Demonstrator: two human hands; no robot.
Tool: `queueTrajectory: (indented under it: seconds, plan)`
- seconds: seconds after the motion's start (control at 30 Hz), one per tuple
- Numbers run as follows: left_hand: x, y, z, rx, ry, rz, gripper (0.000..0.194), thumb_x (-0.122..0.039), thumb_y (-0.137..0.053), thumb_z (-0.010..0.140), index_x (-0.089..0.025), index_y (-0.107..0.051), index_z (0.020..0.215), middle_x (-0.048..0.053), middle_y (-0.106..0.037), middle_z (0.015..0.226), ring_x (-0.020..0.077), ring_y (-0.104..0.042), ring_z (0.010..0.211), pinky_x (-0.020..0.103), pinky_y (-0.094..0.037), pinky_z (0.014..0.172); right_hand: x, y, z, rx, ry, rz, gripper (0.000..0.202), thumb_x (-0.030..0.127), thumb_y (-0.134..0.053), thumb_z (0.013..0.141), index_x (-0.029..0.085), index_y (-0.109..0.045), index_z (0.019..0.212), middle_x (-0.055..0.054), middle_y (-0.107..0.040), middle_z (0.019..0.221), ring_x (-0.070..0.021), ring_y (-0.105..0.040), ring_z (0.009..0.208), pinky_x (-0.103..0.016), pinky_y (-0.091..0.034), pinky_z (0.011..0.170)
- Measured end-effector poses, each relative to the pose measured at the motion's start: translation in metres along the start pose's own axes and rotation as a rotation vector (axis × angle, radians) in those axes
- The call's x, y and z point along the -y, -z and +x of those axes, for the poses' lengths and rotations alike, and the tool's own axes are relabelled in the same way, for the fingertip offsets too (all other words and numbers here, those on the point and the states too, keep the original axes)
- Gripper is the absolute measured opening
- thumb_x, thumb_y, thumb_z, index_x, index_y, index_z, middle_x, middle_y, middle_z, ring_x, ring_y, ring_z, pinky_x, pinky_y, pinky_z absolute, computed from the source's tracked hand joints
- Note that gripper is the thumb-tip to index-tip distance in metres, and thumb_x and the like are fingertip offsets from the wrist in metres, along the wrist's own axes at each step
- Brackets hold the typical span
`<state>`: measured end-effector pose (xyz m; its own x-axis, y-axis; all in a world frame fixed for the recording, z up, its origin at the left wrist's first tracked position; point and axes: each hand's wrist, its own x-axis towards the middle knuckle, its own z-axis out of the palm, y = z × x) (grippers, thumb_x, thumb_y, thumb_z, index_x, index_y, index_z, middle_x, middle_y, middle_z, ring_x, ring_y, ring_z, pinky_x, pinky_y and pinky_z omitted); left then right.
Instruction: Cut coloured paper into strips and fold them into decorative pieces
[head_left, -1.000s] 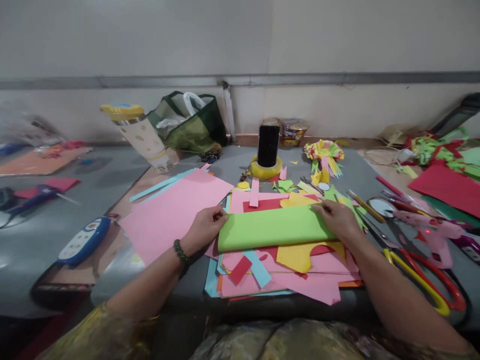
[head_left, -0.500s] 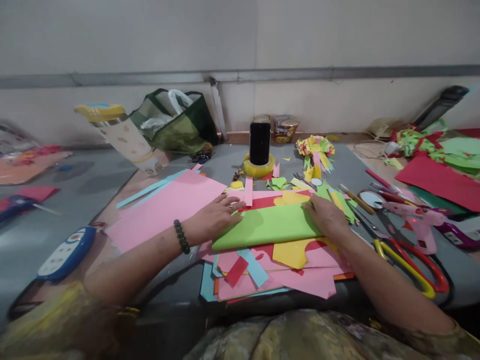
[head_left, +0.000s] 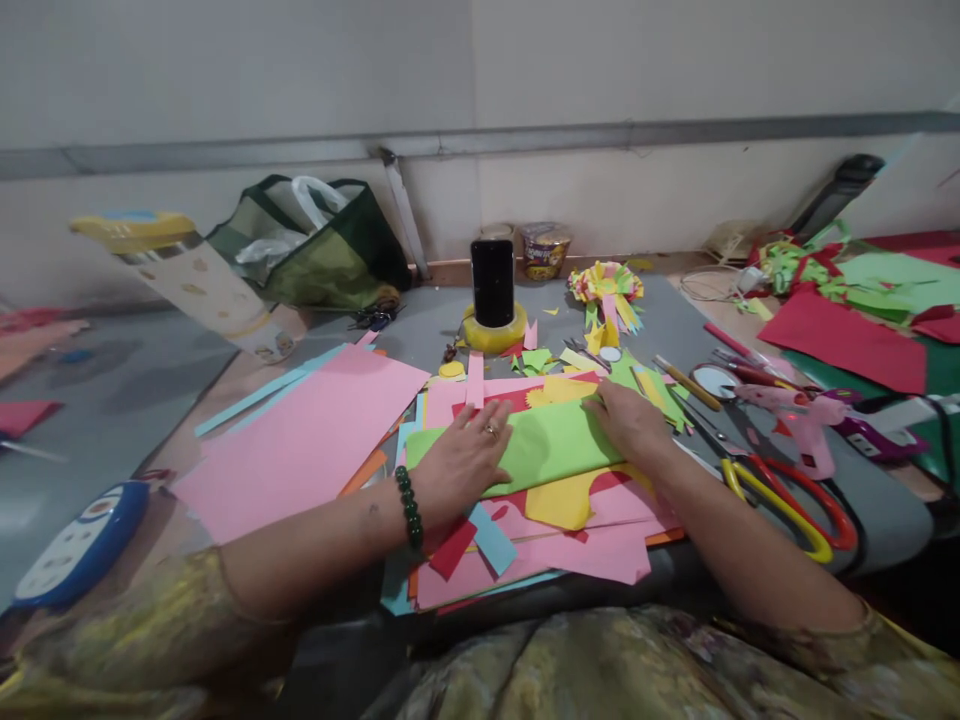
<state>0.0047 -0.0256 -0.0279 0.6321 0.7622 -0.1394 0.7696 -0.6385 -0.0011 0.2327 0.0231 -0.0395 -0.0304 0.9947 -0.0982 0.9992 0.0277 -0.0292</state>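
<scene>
On the desk point(head_left: 450, 320) near its front edge, your left hand point(head_left: 465, 465) lies flat, fingers spread, palm down on the left part of the folded green paper point(head_left: 551, 440). Ring on one finger, dark bead bracelet point(head_left: 407, 508) at the wrist. Your right hand point(head_left: 628, 420) presses flat on the green paper's right end, fingers together and extended; neither hand grips anything, both just bear down.

Head view only. Green paper sits on top of a messy stack of pink, red, yellow and blue sheets point(head_left: 570, 545) that overhangs the front edge a little. Large pink sheet point(head_left: 307, 440) lies left of the stack, touching it, with a light blue strip point(head_left: 270, 390) along its far side. Yellow-and-red scissors point(head_left: 787, 495) lie right of your right arm, near the front right corner. Pink glue gun point(head_left: 799, 420) just beyond the scissors. Black phone point(head_left: 493, 282) stands upright in a yellow tape roll point(head_left: 493, 335) toward the desk's back edge, well behind the green paper. Paper rosette point(head_left: 606, 290) right of the phone. Green bag point(head_left: 322, 245) at the back left, tilted bottle with yellow lid point(head_left: 187, 275) beside it. Red and green sheets point(head_left: 862, 320) piled at the far right. Blue-and-white object point(head_left: 75, 540) at the left front, cannot tell what it is.
</scene>
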Motion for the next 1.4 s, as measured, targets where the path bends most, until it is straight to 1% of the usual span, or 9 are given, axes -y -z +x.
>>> queueTrajectory:
  seconds: [0.13,0.27,0.4,0.47,0.53,0.77,0.93,1.17,1.4]
  plan:
    - [0.015,-0.013,0.001,0.125,-0.249,-0.214,0.047,-0.027,-0.034,0.100,-0.024,-0.036,0.147,0.015,-0.022,0.159,0.0285,-0.019,0.146,0.045,-0.025,0.113,-0.006,-0.007,0.002,-0.132,0.080,0.010,0.021,0.027,-0.050,0.093,0.014,-0.063,0.105,-0.014,-0.069,0.098,-0.0264,-0.062,0.089,-0.030,-0.040,0.062]
    - [0.018,-0.015,0.001,0.156,-0.259,-0.298,0.049,-0.042,-0.031,0.100,-0.034,-0.032,0.148,0.013,-0.008,0.161,0.0336,-0.004,0.147,0.058,-0.014,0.114,-0.007,0.001,-0.007,-0.225,0.292,0.008,0.031,0.014,-0.047,0.091,0.011,-0.061,0.119,-0.019,-0.066,0.114,-0.0304,-0.056,0.102,-0.038,-0.046,0.079]
    - [0.014,-0.014,0.003,0.216,-0.220,-0.285,0.056,-0.048,-0.030,0.099,-0.029,-0.024,0.151,0.015,-0.005,0.161,0.0318,-0.001,0.147,0.058,-0.010,0.115,0.005,0.007,-0.030,-0.092,0.784,0.051,0.026,0.009,-0.049,0.089,0.020,-0.069,0.101,-0.003,-0.071,0.106,-0.0186,-0.055,0.103,-0.028,-0.046,0.091]
    - [0.013,-0.014,0.004,0.224,-0.197,-0.287,0.061,-0.051,-0.031,0.098,-0.026,-0.019,0.153,0.015,-0.006,0.161,0.0306,-0.002,0.148,0.057,-0.009,0.115,0.013,0.004,-0.040,-0.072,1.060,0.053,0.020,0.013,-0.050,0.091,0.017,-0.068,0.098,-0.005,-0.071,0.100,-0.0190,-0.055,0.098,-0.030,-0.048,0.087]
    - [0.013,-0.014,0.004,0.230,-0.184,-0.295,0.064,-0.052,-0.033,0.098,-0.025,-0.016,0.153,0.015,-0.007,0.161,0.0299,-0.003,0.148,0.056,-0.010,0.115,0.019,-0.002,-0.046,-0.095,1.204,0.028,0.019,0.017,-0.050,0.093,0.012,-0.066,0.101,-0.008,-0.069,0.098,-0.0220,-0.055,0.096,-0.035,-0.050,0.084]
    - [0.011,-0.011,0.003,0.238,-0.164,-0.302,0.060,-0.043,-0.041,0.098,-0.030,-0.020,0.152,0.014,-0.006,0.161,0.0316,-0.003,0.147,0.057,-0.012,0.115,0.023,-0.002,-0.051,-0.117,1.233,-0.118,0.022,0.018,-0.047,0.094,0.009,-0.063,0.106,-0.010,-0.066,0.102,-0.0250,-0.054,0.097,-0.038,-0.050,0.080]
    - [0.011,-0.009,0.004,0.255,-0.166,-0.273,0.056,-0.044,-0.038,0.099,-0.031,-0.023,0.151,0.015,-0.004,0.160,0.0301,-0.001,0.147,0.057,-0.011,0.114,-0.009,-0.001,-0.047,-0.109,1.185,-0.132,0.020,0.017,-0.050,0.092,0.011,-0.064,0.105,-0.009,-0.067,0.098,-0.0232,-0.054,0.087,-0.037,-0.051,0.072]
    - [0.013,-0.011,0.003,0.231,-0.182,-0.273,0.053,-0.043,-0.036,0.099,-0.035,-0.024,0.150,0.012,-0.005,0.161,0.0323,-0.004,0.147,0.059,-0.012,0.114,-0.064,-0.005,-0.048,-0.288,1.082,-0.044,0.030,0.009,-0.039,0.093,0.015,-0.067,0.099,-0.009,-0.070,0.096,-0.0209,-0.056,0.090,-0.033,-0.052,0.075]
    - [0.013,-0.010,0.000,0.189,-0.201,-0.272,0.051,-0.041,-0.033,0.100,-0.033,-0.026,0.150,0.011,-0.007,0.161,0.0339,-0.006,0.147,0.061,-0.013,0.113,-0.072,-0.010,-0.059,-0.370,0.986,-0.067,0.032,0.004,-0.041,0.089,0.016,-0.069,0.098,-0.009,-0.071,0.097,-0.0214,-0.059,0.092,-0.034,-0.053,0.077]
